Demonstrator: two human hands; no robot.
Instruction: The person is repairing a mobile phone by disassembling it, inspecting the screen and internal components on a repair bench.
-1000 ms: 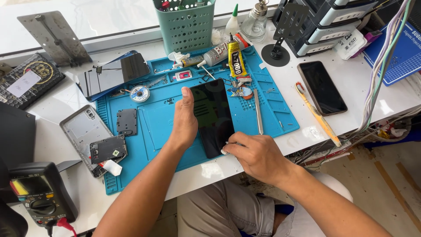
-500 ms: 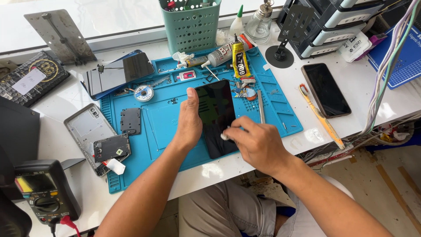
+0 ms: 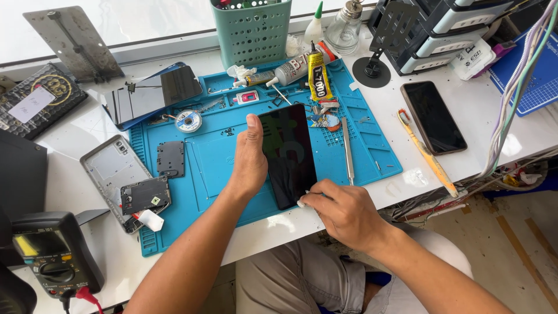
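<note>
— Two hands on that black phone screen (image 3: 288,154)?
— Yes: left hand (image 3: 250,157) clasps its edge over the blue mat (image 3: 372,157); right hand (image 3: 343,212) pinches something small and white at its corner. Thin, glassy, probably fragile; edges look safest.

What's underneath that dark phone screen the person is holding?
The dark phone screen lies over a blue work mat. The left hand steadies it; the right hand works its lower corner. Anything directly beneath is hidden.
</note>
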